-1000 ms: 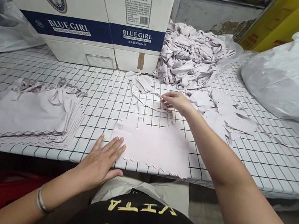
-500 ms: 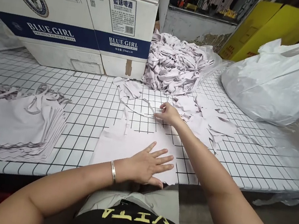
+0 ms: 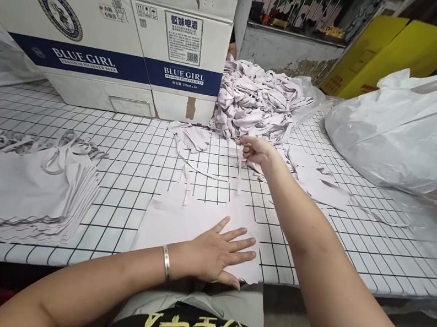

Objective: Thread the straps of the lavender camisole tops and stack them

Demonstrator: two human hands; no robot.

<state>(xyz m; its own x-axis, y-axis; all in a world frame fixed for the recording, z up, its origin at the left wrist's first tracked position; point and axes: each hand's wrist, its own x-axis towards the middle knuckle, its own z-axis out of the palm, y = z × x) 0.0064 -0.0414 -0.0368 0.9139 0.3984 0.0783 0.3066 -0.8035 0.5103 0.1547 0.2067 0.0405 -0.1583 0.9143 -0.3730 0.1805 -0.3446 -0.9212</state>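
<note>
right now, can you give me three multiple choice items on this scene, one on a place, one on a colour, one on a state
1. Where is the neat stack of cloth pieces?
A. left part of the table
B. on top of the boxes
C. inside the plastic bag

2. What colour is the band on the beer box?
A. red
B. dark blue
C. green

3. What is the left hand doing?
A. gripping a strap in the air
B. lying flat with fingers spread on the cloth piece
C. closed in a fist beside the table

Answers:
1 A, the stack lies on the grid-patterned table at the left.
2 B, a dark blue band carries the white lettering.
3 B, the palm presses the cloth piece near the table's front edge, while the right hand pinches its strap further back.
</note>
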